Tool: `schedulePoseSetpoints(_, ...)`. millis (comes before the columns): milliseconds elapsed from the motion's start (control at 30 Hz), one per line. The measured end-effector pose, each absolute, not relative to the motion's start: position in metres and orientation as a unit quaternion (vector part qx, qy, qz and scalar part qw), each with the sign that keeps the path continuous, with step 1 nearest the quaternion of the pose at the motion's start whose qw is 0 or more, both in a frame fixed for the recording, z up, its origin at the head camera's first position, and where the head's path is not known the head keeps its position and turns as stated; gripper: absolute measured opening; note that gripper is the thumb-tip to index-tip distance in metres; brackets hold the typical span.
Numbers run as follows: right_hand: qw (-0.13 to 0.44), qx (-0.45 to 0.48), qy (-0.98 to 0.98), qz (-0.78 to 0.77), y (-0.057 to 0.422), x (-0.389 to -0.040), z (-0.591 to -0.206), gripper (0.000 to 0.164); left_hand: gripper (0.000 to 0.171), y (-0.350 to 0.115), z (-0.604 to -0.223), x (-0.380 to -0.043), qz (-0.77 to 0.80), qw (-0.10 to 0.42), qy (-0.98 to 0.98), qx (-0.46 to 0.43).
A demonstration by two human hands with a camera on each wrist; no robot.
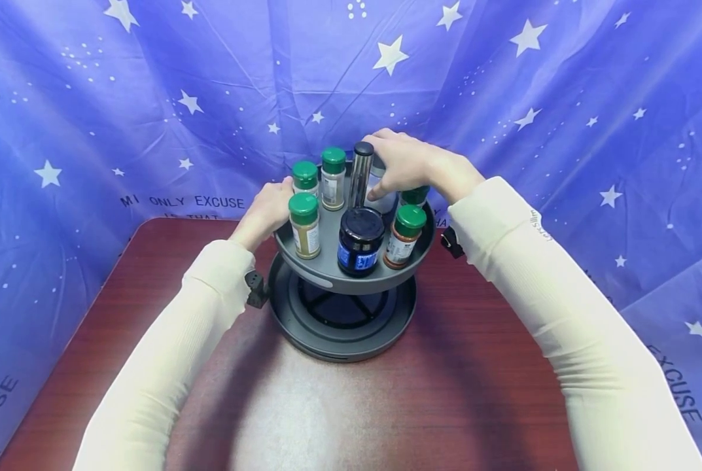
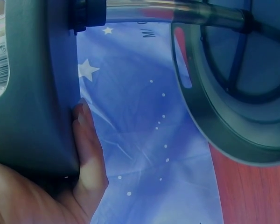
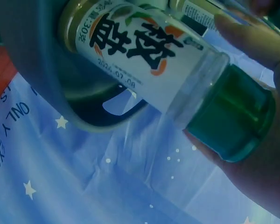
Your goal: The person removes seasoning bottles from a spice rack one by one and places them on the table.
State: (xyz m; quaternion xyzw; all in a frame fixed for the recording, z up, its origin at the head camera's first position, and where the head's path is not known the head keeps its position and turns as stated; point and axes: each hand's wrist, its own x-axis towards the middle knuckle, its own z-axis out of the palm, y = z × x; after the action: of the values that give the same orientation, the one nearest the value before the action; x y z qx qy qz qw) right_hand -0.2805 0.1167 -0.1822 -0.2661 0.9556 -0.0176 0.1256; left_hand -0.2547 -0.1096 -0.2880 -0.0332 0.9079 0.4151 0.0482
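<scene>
A grey two-tier turntable rack stands on the table, its round upper tray carried on a metal post. My left hand grips the upper tray's left edge; in the left wrist view its fingers lie under the tray. Behind the post, my right hand holds a pale jar, mostly hidden by the hand and post. Green-capped spice bottles stand around the tray. A dark, black-lidded jar sits at its front. One green-capped bottle is close to my right hand.
The reddish-brown table extends in front of and beside the rack. A blue curtain with white stars hangs behind it. The lower tray shows under the upper one in the left wrist view.
</scene>
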Motion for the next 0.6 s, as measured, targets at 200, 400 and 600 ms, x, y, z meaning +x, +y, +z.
schedulePoseSetpoints(200,0.121,-0.269,0.955,-0.022,0.1186,-0.2836,-0.1839,0.072,0.062,-0.1083,-0.2890,-0.2555,0.424,0.046,0.904,-0.034)
schedulePoseSetpoints(400,0.107,-0.280,0.953,-0.031,0.1228,-0.2858,-0.1873,0.067,0.061,-0.1081,-0.2898,-0.2567,0.422,0.047,0.905,-0.030)
schedulePoseSetpoints(600,0.102,-0.294,0.950,-0.028,0.1222,-0.2879,-0.1859,0.063,0.061,-0.1096,-0.2898,-0.2578,0.423,0.047,0.904,-0.029)
